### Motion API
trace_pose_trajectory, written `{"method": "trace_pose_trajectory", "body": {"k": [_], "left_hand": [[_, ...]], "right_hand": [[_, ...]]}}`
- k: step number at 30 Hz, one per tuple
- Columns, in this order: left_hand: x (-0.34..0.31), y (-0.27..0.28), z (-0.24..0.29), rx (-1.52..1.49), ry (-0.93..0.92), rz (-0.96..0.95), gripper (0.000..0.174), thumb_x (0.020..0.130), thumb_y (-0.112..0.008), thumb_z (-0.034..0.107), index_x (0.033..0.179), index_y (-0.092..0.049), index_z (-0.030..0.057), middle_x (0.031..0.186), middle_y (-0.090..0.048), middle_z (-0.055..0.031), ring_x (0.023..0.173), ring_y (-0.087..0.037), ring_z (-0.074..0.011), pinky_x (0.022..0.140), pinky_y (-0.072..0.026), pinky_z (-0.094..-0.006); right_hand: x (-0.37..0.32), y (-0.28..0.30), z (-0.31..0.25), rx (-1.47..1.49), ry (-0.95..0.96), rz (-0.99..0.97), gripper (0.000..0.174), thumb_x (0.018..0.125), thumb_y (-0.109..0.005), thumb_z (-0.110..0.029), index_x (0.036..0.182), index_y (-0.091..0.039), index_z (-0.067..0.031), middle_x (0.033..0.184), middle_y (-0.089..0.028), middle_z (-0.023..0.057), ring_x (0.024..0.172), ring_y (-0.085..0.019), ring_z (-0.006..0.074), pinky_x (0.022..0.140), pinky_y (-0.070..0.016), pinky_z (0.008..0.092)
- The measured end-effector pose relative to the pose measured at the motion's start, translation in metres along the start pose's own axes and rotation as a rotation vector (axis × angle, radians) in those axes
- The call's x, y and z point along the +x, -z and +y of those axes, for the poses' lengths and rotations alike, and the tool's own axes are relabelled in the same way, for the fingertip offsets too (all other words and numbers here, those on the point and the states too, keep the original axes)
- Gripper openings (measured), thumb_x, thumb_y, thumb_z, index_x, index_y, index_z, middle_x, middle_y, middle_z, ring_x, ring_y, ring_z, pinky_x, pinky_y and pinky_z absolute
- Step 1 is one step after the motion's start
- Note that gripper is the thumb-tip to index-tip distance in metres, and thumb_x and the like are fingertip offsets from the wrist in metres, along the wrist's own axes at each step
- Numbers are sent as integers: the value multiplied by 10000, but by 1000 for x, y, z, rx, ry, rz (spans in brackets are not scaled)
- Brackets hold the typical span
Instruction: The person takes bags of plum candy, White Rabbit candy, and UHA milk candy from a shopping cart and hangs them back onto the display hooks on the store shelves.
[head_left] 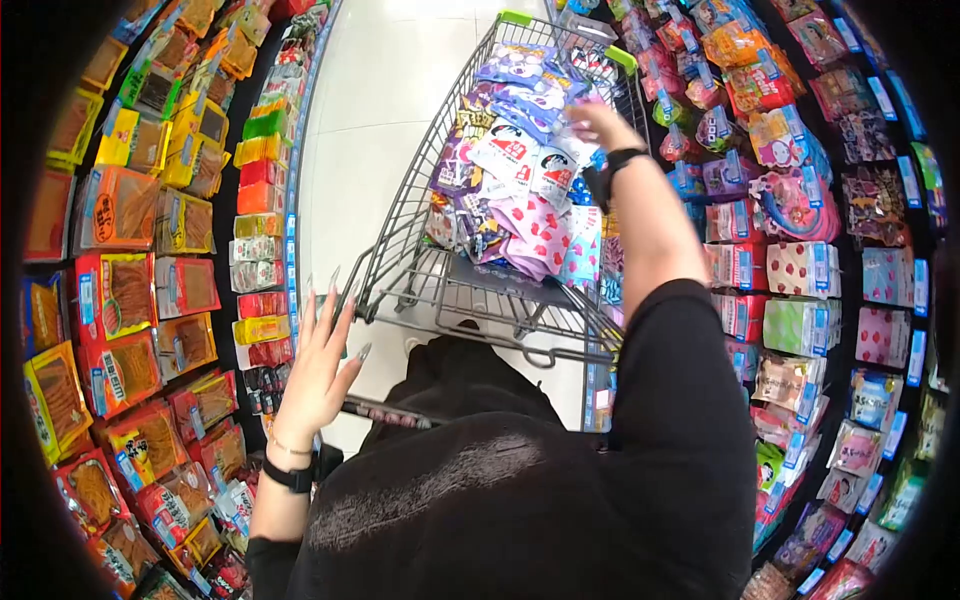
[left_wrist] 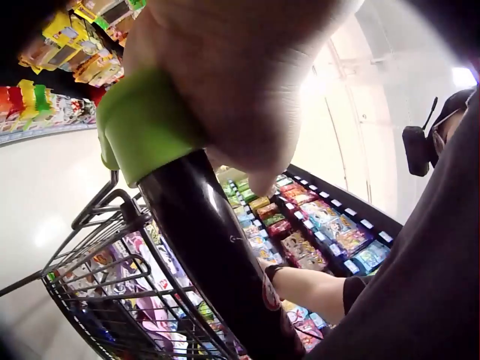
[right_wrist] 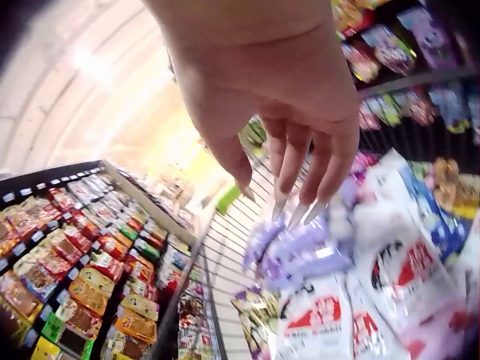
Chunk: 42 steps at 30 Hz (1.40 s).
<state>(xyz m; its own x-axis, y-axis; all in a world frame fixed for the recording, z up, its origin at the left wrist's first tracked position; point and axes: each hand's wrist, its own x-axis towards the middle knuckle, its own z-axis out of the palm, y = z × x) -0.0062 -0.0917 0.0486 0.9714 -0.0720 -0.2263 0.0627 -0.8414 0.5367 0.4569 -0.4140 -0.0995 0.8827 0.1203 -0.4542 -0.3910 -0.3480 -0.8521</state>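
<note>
My left hand (head_left: pixel 318 365) rests at the left end of the cart's black handle (head_left: pixel 390 412), its fingers straight and spread. In the left wrist view, the palm lies against the green end piece (left_wrist: pixel 150 124) of that handle. The right hand (head_left: pixel 603 125) reaches over the packed shopping cart (head_left: pixel 405 200), fingers pointing down and slightly bent. Its fingertips are right at a shiny purple bag (right_wrist: pixel 315 251) in the right wrist view, gripping nothing. Near it lie white bags with red and black print (head_left: pixel 505 150) and a pink bag with red shapes (head_left: pixel 545 235).
Shelves of packaged snacks (head_left: pixel 130 290) line the left side. Hanging colourful packets (head_left: pixel 790 150) fill the right-hand racks, close beside the right arm. Pale tiled floor (head_left: pixel 350 130) runs along the cart's left side.
</note>
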Motion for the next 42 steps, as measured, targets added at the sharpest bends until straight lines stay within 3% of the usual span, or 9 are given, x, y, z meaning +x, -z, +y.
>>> {"method": "trace_pose_trajectory", "body": {"k": [6, 8, 10, 14, 22, 26, 30, 35, 42], "left_hand": [[11, 2, 0, -112, 61, -75, 640, 782, -463, 247, 1373, -341, 32, 1477, -191, -182, 1378, -55, -394, 1100, -118, -463], [14, 3, 1, -64, 54, -111, 627, 788, -436, 300, 1350, -383, 28, 1473, -211, -179, 1379, -54, -395, 1097, -123, -464], [16, 5, 6, -44, 88, -153, 614, 788, -435, 300, 1341, -405, 33, 1471, -219, -180, 1380, -57, -395, 1095, -129, -464], [19, 3, 6, -18, 97, -151, 556, 842, -402, 359, 1281, -484, 29, 1468, -227, -182, 1379, -50, -399, 1088, -132, -479], [25, 1, 14, -12, 81, -114, 503, 900, -376, 423, 1195, -581, 71, 1458, -251, -185, 1373, -63, -413, 1083, -123, -494], [22, -1, 12, 35, 67, -101, 456, 887, -414, 394, 1191, -592, 104, 1461, -245, -182, 1370, -80, -413, 1084, -127, -494], [23, -1, 15, 25, 85, -86, 452, 879, -424, 391, 1200, -587, 117, 1459, -250, -181, 1368, -88, -416, 1085, -133, -493], [23, 1, 19, 78, 83, -104, 472, 805, -513, 339, 1229, -564, 139, 1457, -255, -170, 1368, -98, -403, 1097, -122, -488], [18, 1, 20, 121, 76, 4, 553, 796, -596, 283, 1312, -466, 134, 1477, -189, -165, 1372, -57, -401, 1098, -96, -506]], "right_hand": [[66, -71, 182, -467, -201, 229, 484, 678, -724, -431, 878, -670, 7, 854, -648, 123, 756, -601, 203, 653, -493, 331], [3, -88, 130, -360, -267, 359, 653, 630, -701, -551, 881, -669, 50, 958, -649, 225, 906, -638, 288, 805, -487, 348], [5, -111, 129, -453, -318, 385, 810, 639, -716, -540, 1112, -537, 92, 1135, -561, 257, 1076, -540, 367, 915, -440, 398], [-27, -158, 91, -458, -393, 670, 823, 635, -750, -520, 1160, -462, 45, 1250, -416, 181, 1177, -413, 305, 916, -410, 437], [-31, -172, 110, -178, -378, 928, 882, 590, -792, -496, 1200, -427, 26, 1286, -404, 170, 1186, -408, 314, 915, -389, 440], [-33, -159, 95, -182, -564, 779, 992, 509, -818, -544, 1210, -405, 23, 1189, -492, 211, 1125, -477, 343, 917, -399, 452], [-1, -142, 120, 155, -375, 223, 845, 579, -836, -377, 1104, -469, 173, 962, -627, 186, 818, -623, 258, 756, -488, 342], [8, -158, 120, 869, -309, 65, 357, 762, -692, -131, 1066, -556, -2, 993, -622, 121, 890, -621, 232, 751, -504, 346], [-71, -145, 95, 930, -276, -340, 342, 811, -611, -83, 1113, -511, 42, 1080, -598, 159, 1001, -594, 260, 878, -489, 364]]}}
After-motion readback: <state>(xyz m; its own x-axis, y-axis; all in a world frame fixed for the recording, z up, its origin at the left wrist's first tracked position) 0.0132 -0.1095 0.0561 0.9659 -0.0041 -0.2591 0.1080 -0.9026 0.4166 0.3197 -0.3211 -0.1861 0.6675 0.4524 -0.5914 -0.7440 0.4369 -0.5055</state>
